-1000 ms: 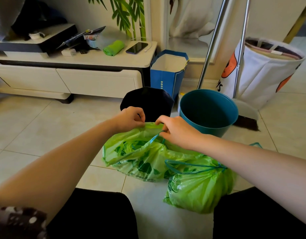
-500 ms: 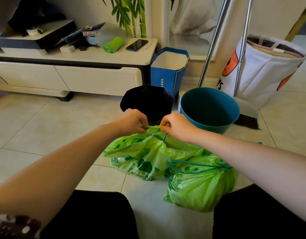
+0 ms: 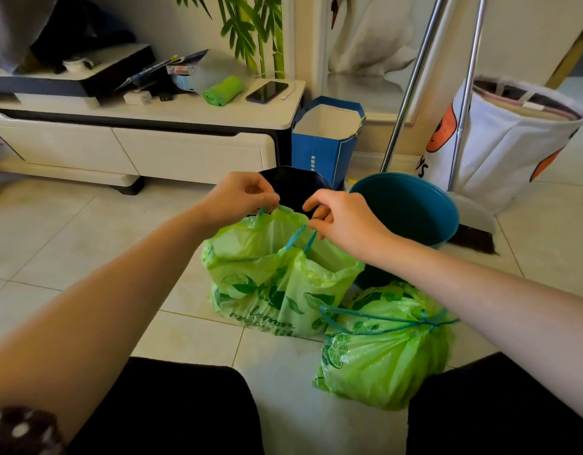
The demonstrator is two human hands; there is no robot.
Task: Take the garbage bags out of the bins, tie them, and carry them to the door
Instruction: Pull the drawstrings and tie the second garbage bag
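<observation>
The pale tiled floor (image 3: 70, 244) fills most of your view, with the low white cabinet surface (image 3: 191, 110) running across ten to twelve o'clock. At two o'clock a white fabric basket with orange patches (image 3: 510, 149) stands behind two metal handles. The round teal plastic bin (image 3: 411, 208) sits at one o'clock, and the black bin (image 3: 293, 188) just beside it at twelve, partly hidden behind your hands.

The open light-green printed garbage bag (image 3: 277, 277) stands on the floor at the centre, in front of the black bin, its mouth gathered upward. At five o'clock the second green garbage bag (image 3: 382, 359), already cinched with its blue drawstring, lies touching the open one.

A blue paper carrier bag (image 3: 319, 149) stands against the cabinet's end at twelve o'clock.

Your left hand (image 3: 237, 198) is clenched on the bag's rim at its blue drawstring (image 3: 298, 236). Your right hand (image 3: 346, 218) pinches a loop of that drawstring, which runs taut down to the bag.

A dark phone (image 3: 267, 91) and a rolled green cloth (image 3: 223, 91) lie on the surface.
</observation>
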